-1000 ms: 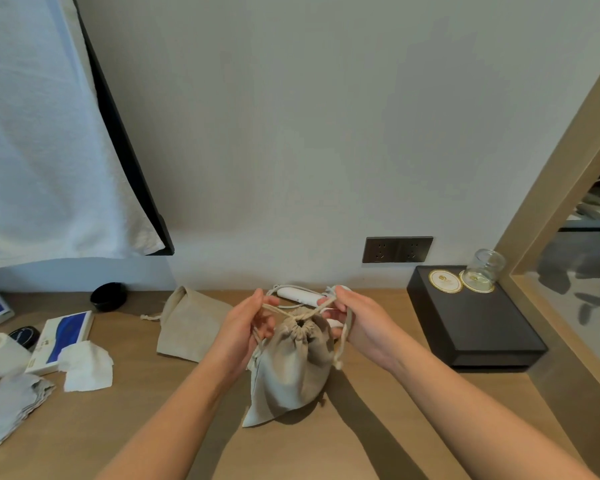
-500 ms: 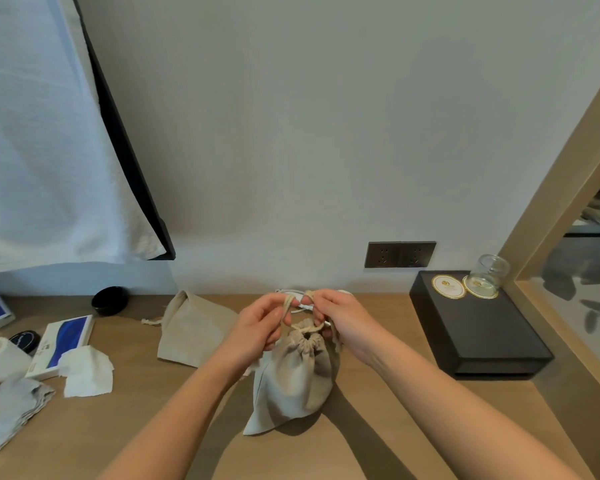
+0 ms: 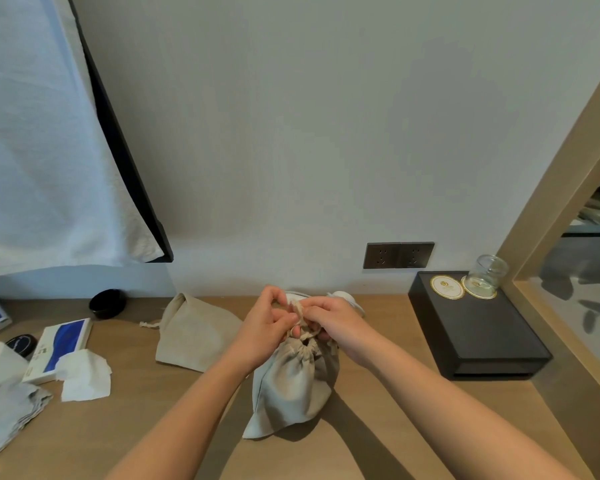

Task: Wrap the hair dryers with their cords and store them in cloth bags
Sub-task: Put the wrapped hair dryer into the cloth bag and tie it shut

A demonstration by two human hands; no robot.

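Observation:
A beige cloth bag [image 3: 291, 382] stands bulging in the middle of the wooden desk [image 3: 146, 441], its neck gathered shut. My left hand [image 3: 267, 327] and my right hand [image 3: 333, 323] meet just above the neck, each pinching a drawstring [image 3: 300, 311] between them. Behind my hands, part of a white hair dryer [image 3: 343, 297] lies on the desk by the wall. A second beige cloth bag [image 3: 194, 334] lies flat to the left.
A black box [image 3: 475, 337] with two coasters and a glass jar [image 3: 487, 277] stands at the right, below a wall socket [image 3: 399, 254]. At the left lie a blue-and-white box [image 3: 63, 344], a tissue [image 3: 84, 375], a grey cloth [image 3: 7, 410] and a black dish [image 3: 106, 303].
My hands have come together above the bag's neck from either side of it. The bag's neck has been drawn tight and the strings now cross between my fingers.

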